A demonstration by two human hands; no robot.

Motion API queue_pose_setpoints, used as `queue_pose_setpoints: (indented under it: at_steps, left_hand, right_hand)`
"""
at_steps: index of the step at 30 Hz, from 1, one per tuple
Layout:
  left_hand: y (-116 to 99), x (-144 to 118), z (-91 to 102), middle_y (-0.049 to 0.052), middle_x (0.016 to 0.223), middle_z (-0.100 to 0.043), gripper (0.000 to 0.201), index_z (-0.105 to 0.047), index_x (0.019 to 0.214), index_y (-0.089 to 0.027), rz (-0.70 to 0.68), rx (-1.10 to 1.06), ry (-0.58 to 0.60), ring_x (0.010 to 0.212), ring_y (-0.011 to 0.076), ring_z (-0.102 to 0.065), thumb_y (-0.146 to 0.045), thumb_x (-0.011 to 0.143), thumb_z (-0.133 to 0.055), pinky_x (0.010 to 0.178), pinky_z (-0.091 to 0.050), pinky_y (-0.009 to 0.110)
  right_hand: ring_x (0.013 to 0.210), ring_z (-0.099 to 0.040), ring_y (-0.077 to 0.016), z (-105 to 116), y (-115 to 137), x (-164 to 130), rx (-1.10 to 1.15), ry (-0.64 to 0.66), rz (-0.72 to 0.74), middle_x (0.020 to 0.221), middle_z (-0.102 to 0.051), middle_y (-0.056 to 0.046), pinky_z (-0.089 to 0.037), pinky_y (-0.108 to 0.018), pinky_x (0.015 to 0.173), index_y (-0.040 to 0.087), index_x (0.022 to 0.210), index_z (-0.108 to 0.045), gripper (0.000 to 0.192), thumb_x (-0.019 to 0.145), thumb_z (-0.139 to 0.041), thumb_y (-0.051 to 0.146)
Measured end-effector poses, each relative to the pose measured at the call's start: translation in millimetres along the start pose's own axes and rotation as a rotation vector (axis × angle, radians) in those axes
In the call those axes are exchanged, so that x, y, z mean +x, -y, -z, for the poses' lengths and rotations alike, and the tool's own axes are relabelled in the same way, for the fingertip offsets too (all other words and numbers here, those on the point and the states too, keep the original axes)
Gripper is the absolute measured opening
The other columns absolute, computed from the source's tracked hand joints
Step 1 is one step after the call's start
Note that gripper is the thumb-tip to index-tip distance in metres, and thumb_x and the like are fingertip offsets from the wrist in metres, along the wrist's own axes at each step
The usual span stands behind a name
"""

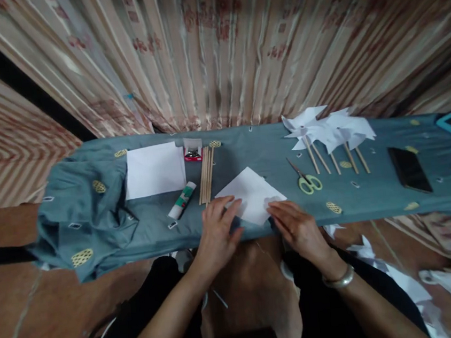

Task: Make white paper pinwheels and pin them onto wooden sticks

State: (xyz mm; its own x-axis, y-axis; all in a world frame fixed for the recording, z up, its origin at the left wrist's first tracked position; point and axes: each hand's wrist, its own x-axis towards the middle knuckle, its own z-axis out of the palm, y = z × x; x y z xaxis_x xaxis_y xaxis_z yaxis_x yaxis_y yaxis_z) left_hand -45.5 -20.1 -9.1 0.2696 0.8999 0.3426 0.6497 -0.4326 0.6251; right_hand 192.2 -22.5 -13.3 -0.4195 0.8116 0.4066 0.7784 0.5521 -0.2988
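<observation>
Broadly, largest first:
Curtain: a striped, patterned curtain (212, 46) hangs behind the whole bench.
Cloth: a blue-green cloth (248, 150) with yellow ovals covers the long narrow surface and bunches up at its left end.
Paper stack: plain white sheets (153, 170) lie flat on the left part of the cloth.
Pinwheels: several white paper pinwheels (328, 128) on wooden sticks lie together at the far right edge.
Folded sheet: a white paper square (252, 190), turned like a diamond, lies at the near edge of the cloth, in the middle, between both hands.
Left hand: the left hand (217, 229) lies flat, fingers spread and pressing on the sheet's left corner.
Right hand: the right hand (296, 226), fingers extended and close together, presses the sheet's right corner; a metal bangle (339, 279) sits on that wrist.
Phone: a dark phone (410, 169) lies right of the pinwheels.
Sticks: a bundle of wooden sticks (206, 174) lies between the stack and the sheet.
Scissors: yellow-handled scissors (306, 177) lie right of the sheet, apart from it.
Glue stick: a white and green glue stick (182, 200) lies just left of the sticks.
</observation>
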Motion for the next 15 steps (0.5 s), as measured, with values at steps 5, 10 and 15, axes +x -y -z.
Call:
queue_pose_setpoints:
  at_steps: [5,10,15]
  left_hand:
    - [5.3,10.5,-5.4,0.008,0.129,-0.064,0.036,-0.062,0.122,-0.023,-0.041,0.132,0.166,0.127,0.0287,-0.048,-0.015,0.086,-0.061,0.103,-0.033,0.051]
    - [1.8,18.6,-9.8,0.007,0.111,-0.073,0.022,-0.069,0.108,-0.021,-0.052,0.095,0.222,0.108,0.0231,-0.062,-0.021,0.095,-0.052,0.099,-0.035,0.047]
    - [4.7,21.3,-15.6,0.008,0.102,-0.075,0.026,-0.066,0.114,-0.017,-0.011,0.11,0.14,0.097,0.023,-0.066,-0.024,0.096,-0.049,0.09,-0.044,0.043]
  right_hand:
    - [0.109,-0.067,-0.024,10.0,-6.6,-13.2,0.194,0.031,-0.105,0.114,-0.073,-0.011,-0.056,-0.045,0.096,0.021,0.111,-0.071,0.027,0.096,-0.048,0.022]
    - [0.099,-0.069,-0.0222,11.2,-11.9,-5.5,0.336,0.011,-0.254,0.103,-0.075,-0.008,-0.055,-0.041,0.093,0.021,0.103,-0.072,0.021,0.094,-0.052,0.025]
    - [0.089,-0.069,-0.0213,3.9,-20.3,19.1,0.411,-0.073,-0.364,0.093,-0.076,-0.006,-0.054,-0.037,0.085,0.022,0.096,-0.073,0.019,0.092,-0.056,0.029]
